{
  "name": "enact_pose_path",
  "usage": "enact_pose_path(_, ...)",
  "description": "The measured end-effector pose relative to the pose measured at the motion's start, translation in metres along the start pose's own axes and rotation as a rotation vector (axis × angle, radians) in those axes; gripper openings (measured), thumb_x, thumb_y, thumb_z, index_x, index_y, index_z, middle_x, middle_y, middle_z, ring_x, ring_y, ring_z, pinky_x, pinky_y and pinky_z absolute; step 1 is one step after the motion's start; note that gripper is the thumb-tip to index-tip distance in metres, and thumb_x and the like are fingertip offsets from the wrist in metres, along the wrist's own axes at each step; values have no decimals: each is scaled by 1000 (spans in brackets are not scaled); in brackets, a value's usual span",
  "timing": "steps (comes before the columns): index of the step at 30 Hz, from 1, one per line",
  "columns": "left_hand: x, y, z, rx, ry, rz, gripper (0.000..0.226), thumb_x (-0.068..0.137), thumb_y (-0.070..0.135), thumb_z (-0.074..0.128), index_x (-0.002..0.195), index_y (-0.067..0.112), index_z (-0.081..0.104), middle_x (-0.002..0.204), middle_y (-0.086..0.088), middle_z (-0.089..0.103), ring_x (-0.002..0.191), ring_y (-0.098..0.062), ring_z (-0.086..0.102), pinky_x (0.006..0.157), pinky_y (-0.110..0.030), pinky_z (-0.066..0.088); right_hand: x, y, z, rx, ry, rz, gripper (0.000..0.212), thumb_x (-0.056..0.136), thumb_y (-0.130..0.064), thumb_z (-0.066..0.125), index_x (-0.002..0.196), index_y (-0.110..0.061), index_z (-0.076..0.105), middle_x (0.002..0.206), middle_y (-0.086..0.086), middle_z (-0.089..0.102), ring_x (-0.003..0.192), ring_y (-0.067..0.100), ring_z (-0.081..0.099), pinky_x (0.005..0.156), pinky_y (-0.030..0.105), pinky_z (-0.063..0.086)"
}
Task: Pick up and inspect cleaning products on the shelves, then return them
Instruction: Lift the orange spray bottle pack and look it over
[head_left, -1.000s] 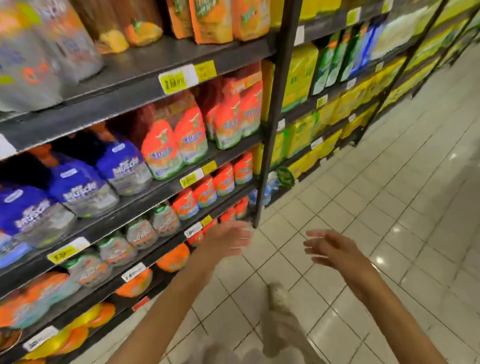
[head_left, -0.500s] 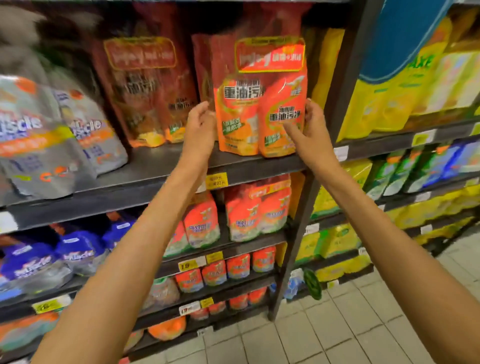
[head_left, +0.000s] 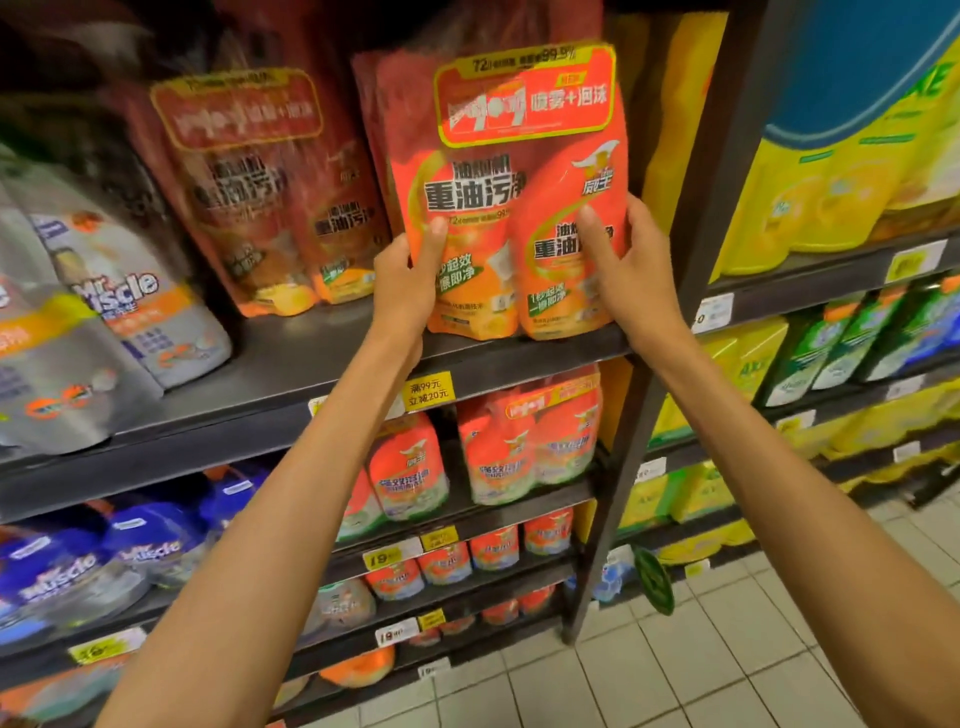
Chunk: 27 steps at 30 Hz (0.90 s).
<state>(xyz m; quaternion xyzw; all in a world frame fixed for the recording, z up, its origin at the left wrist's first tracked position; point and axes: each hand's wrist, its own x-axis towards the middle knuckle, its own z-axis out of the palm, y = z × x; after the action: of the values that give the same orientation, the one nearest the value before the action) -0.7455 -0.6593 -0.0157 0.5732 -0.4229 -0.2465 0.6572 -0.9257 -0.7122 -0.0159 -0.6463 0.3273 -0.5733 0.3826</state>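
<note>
Between the two hands, at the front edge of a dark shelf (head_left: 311, 364): an orange twin refill pack (head_left: 511, 208), upright, bottom touching the shelf board. Left hand (head_left: 405, 291) clasped on the pack's left side, thumb across the front. Right hand (head_left: 631, 270) clasped on its right side. Just left of the grip, a similar pack (head_left: 260, 192), further back.
</note>
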Motion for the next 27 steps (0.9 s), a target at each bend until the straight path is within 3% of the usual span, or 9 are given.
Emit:
enact_pose_path(3, -7, 11, -7, -24, 60, 50, 29, 96, 37, 50, 89, 10, 53, 88, -12, 53, 82, -21, 51, 75, -40, 46, -12, -4, 2, 66, 29, 55, 36, 93, -26, 62, 121, -5, 54, 108, 2, 67, 90, 0, 67, 73, 15, 52)
enact_pose_path(6, -25, 28, -22, -13, 48, 72, 35, 95, 39, 51, 75, 11, 57, 74, -4, 64, 71, -17, 60, 65, -30, 48, -29, -18, 1, 239, 29, 95, 41, 86, -28, 70, 116, -3, 57, 100, 0, 70, 86, 5, 70, 69, 17, 53)
enact_pose_path(8, -44, 33, -33, -70, -12, 30, 32, 94, 37, 52, 72, 19, 66, 69, 6, 72, 64, -8, 68, 57, -21, 53, -44, -24, -4, 383, -85, 147, 47, 81, -34, 71, 119, -11, 57, 104, 2, 71, 92, 15, 71, 71, 24, 55)
enact_pose_path(10, -64, 33, -39, -112, -43, -37, 28, 93, 37, 54, 77, 20, 69, 70, 6, 74, 64, -7, 70, 55, -21, 55, -59, -25, -9, 477, -214, 203, 50, 83, -34, 67, 127, -16, 52, 110, 3, 71, 98, 22, 70, 74, 29, 56)
enact_pose_path(14, -97, 24, -42, -157, 11, -180, 28, 93, 36, 55, 77, 17, 68, 68, 3, 73, 61, -11, 68, 54, -23, 55, -84, -24, -11, 476, -223, 286, 34, 87, -29, 61, 119, -19, 57, 99, -2, 75, 89, 17, 72, 68, 26, 56)
enact_pose_path(17, -113, 15, -51, -167, -104, -269, 31, 90, 45, 54, 88, 19, 70, 80, 1, 76, 73, -12, 73, 56, -23, 56, -98, -23, -13, 508, -193, 343, 29, 88, -30, 61, 115, -19, 63, 101, 2, 75, 90, 19, 72, 70, 29, 57)
enact_pose_path(21, -132, 1, -58, -181, -261, -364, 43, 69, 61, 62, 101, 33, 70, 97, 6, 75, 89, -11, 71, 62, -23, 57, -113, -17, -21, 530, -161, 427, 34, 89, -33, 61, 115, -12, 64, 101, 6, 74, 92, 21, 72, 74, 32, 57)
enact_pose_path(23, -144, -5, -57, -196, -312, -426, 41, 63, 62, 66, 95, 38, 73, 96, 8, 75, 88, -11, 72, 60, -23, 57, -121, -16, -24, 503, -175, 425, 39, 86, -38, 64, 117, -14, 65, 106, 7, 73, 98, 23, 70, 80, 36, 56)
enact_pose_path(27, -160, -12, -54, -206, -259, -482, 32, 57, 59, 69, 84, 43, 74, 91, 5, 76, 82, -15, 73, 59, -29, 58, -131, -19, -28, 428, -231, 429, 33, 88, -37, 64, 115, -19, 65, 104, 4, 74, 94, 22, 72, 71, 29, 57)
